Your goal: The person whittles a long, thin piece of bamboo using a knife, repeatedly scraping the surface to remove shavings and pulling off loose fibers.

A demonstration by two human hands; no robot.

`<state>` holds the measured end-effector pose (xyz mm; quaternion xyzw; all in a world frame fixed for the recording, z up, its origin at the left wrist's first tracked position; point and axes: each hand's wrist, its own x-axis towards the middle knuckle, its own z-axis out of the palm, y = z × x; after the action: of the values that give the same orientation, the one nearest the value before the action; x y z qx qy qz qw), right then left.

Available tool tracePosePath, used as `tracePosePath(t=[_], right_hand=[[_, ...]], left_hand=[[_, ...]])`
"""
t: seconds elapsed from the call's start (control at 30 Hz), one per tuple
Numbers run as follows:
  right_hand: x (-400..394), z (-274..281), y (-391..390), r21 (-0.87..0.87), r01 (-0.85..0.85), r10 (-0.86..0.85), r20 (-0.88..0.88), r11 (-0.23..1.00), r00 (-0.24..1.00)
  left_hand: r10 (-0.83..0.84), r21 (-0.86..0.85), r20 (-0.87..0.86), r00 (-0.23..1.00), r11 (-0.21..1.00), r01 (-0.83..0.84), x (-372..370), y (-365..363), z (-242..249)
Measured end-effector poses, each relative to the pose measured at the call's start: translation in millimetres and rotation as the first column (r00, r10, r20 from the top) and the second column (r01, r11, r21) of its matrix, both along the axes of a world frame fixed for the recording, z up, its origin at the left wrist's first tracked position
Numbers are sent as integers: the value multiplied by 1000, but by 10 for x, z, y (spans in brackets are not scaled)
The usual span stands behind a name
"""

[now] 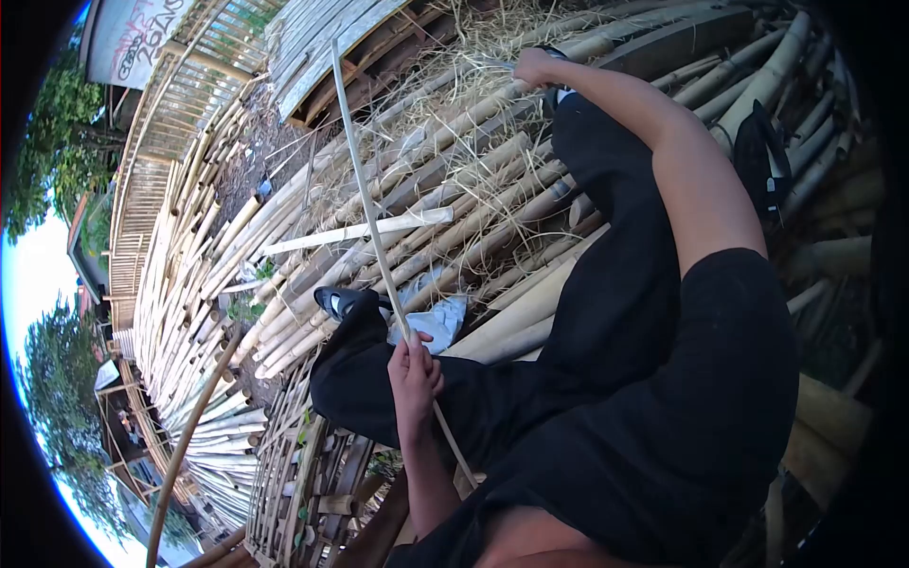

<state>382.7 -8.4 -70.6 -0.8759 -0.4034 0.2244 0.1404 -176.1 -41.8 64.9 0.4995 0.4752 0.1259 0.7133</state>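
Note:
A long, thin bamboo strip (365, 199) runs from the wooden platform down past my lap. My left hand (414, 372) is closed around its lower part, above my dark trousers. My right hand (538, 68) reaches far out beside one shoe, its fingers closed; a thin greyish piece shows at the fingers, too small to make out. Pale shavings (483, 170) lie around and below this hand. Near my other shoe (339, 301) is a crumpled light plastic sheet (437, 324).
Bamboo poles (199, 350) lie piled across the ground. A flat pale board (360, 232) rests on them. A slatted wooden platform (317, 47) and a bamboo fence (142, 199) stand beyond. A curved pole (194, 431) rises at lower left. A dark sandal (760, 161) lies at right.

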Motion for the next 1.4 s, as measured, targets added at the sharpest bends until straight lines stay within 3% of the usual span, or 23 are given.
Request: tracePosePath(t=[0.03, 0.1, 0.13, 0.17, 0.3, 0.33, 0.37, 0.43, 0.57, 0.63, 0.7, 0.77, 0.83, 0.9, 0.97, 1.03, 1.1, 1.17, 1.2, 1.3, 1.4], right_hand=[[-13, 62, 39, 2, -19, 19, 11, 1000, 1000], [-160, 250, 61, 201, 86, -136, 246, 976, 960], [-230, 391, -21, 166, -24, -39, 365, 986, 930], [-218, 412, -16, 171, -46, -22, 375, 984, 927], [-290, 640, 76, 256, 18, -27, 35, 966, 999], [-394, 742, 70, 294, 76, -47, -105, 953, 993], [-529, 831, 61, 293, 64, -37, -97, 954, 995], [-782, 1019, 93, 443, 139, 37, -366, 886, 930], [-1217, 1137, 154, 394, 59, 99, -368, 917, 924], [-1407, 1178, 170, 409, -257, 322, -97, 875, 942], [-1617, 1201, 156, 329, -345, 399, -110, 879, 910], [-1816, 1185, 92, 479, -601, 613, 153, 640, 775], [-1984, 1227, 52, 447, -641, 658, 142, 624, 740], [-2131, 1311, 10, 223, -574, 604, -100, 788, 791], [-2189, 1185, -5, 283, -637, 673, -44, 717, 739], [-2293, 1220, -74, 208, -712, 730, -20, 671, 683], [-2378, 1226, -106, 217, -721, 746, -60, 658, 663], [-2425, 1168, -129, 204, -767, 780, 24, 608, 625], [-2466, 1175, -141, 184, -779, 785, 58, 599, 617], [-2539, 1055, -132, 229, -768, 786, 22, 598, 618], [-2545, 998, -104, 260, -783, 792, 94, 565, 603]], left_hand=[[-22, 28, 39, 999, 999, 21, 79, 74, 2], [-20, 1, 82, 996, 1000, 20, 227, 213, 70], [-38, -24, 115, 993, 999, 41, 301, 269, 103], [-18, -18, 126, 992, 1000, 21, 375, 320, 118], [-69, -31, 222, 973, 997, 77, 674, 492, 134], [-64, -18, 224, 973, 997, 69, 737, 505, 108], [-60, -6, 226, 972, 998, 63, 796, 515, 70], [-72, 21, 280, 957, 997, 69, 905, 540, -136], [9, -34, 285, 959, 999, 1, 997, 510, -304], [56, -144, 362, 930, 990, -3, 1000, 502, -351], [70, -147, 325, 943, 989, -22, 1037, 496, -274], [-2, 1, 219, 976, 1000, 2, 1066, 490, -238], [20, 17, 201, 979, 1000, -24, 1041, 516, -284], [-2, 14, 230, 973, 1000, -1, 1008, 545, -323], [14, 41, 183, 983, 999, -22, 1019, 549, -394], [-39, 376, 34, 999, 926, 23, 1014, 551, -534], [-37, 418, -1, 999, 908, 34, 1016, 541, -527], [-34, 577, -139, 990, 809, 109, 1027, 534, -450], [-35, 566, -227, 973, 808, 161, 1033, 530, -360], [-1, 686, -164, 987, 719, 115, 1020, 517, -462], [15, 665, -218, 976, 734, 137, 1024, 501, -406]])
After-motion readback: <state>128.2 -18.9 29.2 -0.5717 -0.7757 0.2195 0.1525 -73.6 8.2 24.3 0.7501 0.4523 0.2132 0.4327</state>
